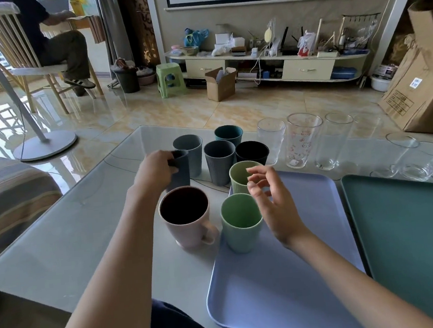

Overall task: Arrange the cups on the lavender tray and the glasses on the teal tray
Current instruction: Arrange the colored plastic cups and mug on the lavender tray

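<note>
Your left hand (157, 169) grips a ribbed blue cup (180, 172) on the glossy desk (66, 231); your right hand (272, 200) hovers, fingers loose, over two ribbed green cups (241, 223) on the smooth lavender tray (282, 284), beside clear glasses (303, 139) and the teal tray (413, 237).

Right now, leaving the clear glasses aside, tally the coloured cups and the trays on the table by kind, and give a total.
Cups: 8
Trays: 2
Total: 10
</note>
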The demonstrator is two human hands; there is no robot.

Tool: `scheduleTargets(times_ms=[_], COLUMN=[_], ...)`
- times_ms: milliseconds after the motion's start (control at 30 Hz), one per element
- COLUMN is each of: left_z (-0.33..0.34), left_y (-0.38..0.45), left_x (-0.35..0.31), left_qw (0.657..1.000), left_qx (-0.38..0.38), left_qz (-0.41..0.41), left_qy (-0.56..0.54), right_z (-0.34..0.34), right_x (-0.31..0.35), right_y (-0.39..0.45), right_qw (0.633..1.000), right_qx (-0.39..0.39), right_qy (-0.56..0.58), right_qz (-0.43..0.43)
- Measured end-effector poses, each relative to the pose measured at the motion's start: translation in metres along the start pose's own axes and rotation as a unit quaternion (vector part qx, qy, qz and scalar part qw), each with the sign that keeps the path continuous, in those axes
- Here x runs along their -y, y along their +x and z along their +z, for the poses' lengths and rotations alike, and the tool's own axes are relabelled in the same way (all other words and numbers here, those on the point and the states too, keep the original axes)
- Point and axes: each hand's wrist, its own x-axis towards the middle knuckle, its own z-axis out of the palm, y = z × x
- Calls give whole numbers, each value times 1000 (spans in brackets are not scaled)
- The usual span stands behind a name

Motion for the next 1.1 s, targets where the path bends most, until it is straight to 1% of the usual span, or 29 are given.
scheduleTargets(times_ms=[67,133,200,300,400,467,533,567,600,633,700,767,833,900,967,1100], left_z=[-21,-39,-50,-56,-53,-56,-61,-63,-62,-57,-44,-27,-16,-10,-6,-4], left_y=[-7,-21,-41,-66,-82,-91,-97,-99,-98,-97,-96,-99,-105,-108,-110,-112], left_x=[-17,-37,-57,-86,-108,-112,-107,-103,-98,-92,-84,-79,-78,-78,-78,-81], left_qw=[997,989,977,958,941,923,894,890,899,913,939,943,935,930,931,934], left_qx=[-49,-90,-91,-31,8,60,119,131,138,148,171,199,218,217,202,200], left_qz=[48,114,180,264,300,294,261,239,222,214,228,259,278,284,282,268], left_qy=[-19,-36,-63,-110,-158,-240,-346,-365,-351,-314,-190,-59,36,89,119,129], right_z=[1,2,2,5,2,-7,-20,-28,-36,-43,-51,-52,-46,-35,-25,-8], right_x=[0,2,7,20,36,43,49,50,48,44,32,17,6,-2,-7,-11], right_y=[2,5,10,14,11,3,-14,-24,-36,-48,-74,-98,-116,-126,-130,-132], right_qw=[1000,999,999,1000,995,994,997,998,998,998,997,993,989,986,984,980], right_qx=[-15,-34,-34,10,-14,-18,-23,-29,-36,-37,-8,42,70,80,90,132], right_qy=[-9,-27,-33,22,99,109,77,62,52,42,25,14,3,1,-1,6], right_qz=[-1,-9,-14,1,17,16,12,13,19,31,71,105,127,145,154,152])
